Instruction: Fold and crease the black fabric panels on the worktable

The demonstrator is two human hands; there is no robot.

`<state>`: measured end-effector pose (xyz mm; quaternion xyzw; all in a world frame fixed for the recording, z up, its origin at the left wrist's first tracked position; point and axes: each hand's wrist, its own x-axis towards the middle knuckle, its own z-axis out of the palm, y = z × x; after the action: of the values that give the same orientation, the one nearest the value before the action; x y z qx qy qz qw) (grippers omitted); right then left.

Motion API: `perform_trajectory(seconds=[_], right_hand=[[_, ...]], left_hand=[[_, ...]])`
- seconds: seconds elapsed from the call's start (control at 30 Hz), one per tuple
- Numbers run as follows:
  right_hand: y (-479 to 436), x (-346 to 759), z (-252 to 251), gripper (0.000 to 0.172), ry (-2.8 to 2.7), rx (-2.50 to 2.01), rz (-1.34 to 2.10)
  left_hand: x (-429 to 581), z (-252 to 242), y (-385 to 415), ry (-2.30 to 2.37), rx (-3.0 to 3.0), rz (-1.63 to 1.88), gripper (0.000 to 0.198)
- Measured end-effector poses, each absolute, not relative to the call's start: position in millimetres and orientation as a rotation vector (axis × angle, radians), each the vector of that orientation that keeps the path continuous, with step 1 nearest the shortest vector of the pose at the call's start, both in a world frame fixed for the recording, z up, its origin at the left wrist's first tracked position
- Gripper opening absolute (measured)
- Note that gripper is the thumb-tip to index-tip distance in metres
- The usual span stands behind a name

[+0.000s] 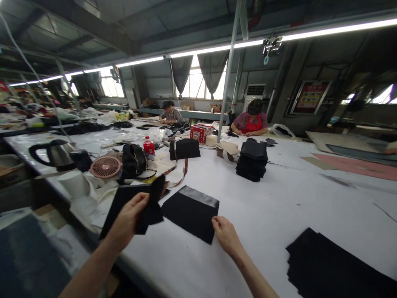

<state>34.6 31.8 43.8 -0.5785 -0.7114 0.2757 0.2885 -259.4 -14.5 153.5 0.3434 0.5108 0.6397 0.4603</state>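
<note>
My left hand (133,215) is closed on a folded or bunched black fabric piece (154,203), raised over the table's near left side. In front of me a flat black fabric panel (190,213) with a shiny grey strip along its far edge lies on the white table. The fingers of my right hand (226,234) pinch the right edge of this panel. Under my left hand rests another black sheet (116,207), partly hidden by the hand and the held piece.
A tall stack of black pieces (252,161) stands mid-table, with fanned black sheets (335,265) at the near right. To the left are a steel kettle (57,153), a pink fan (106,167), a black bag (134,159) and a red bottle (149,145). Two people sit across the table.
</note>
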Motion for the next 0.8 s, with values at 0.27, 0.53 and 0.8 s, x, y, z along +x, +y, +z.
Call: perform_trajectory(seconds=[0.27,0.53,0.8], right_hand=[[-47.4,133.2,47.2,0.066,-1.333,-1.340,1.825],[-61.7,161.5,34.8,0.044,-1.442,-1.696,1.545],[-48.8,122.3,7.8,0.020,-1.608,-1.859,0.842]], left_hand=[[-62.4,71.9,-101.3,0.817,1.982,0.660,0.012],[-60.7,41.3,-67.0,1.106,2.551,0.402,0.031],[-52.9,26.0,-59.3,1.151,2.601,0.394,0.025]])
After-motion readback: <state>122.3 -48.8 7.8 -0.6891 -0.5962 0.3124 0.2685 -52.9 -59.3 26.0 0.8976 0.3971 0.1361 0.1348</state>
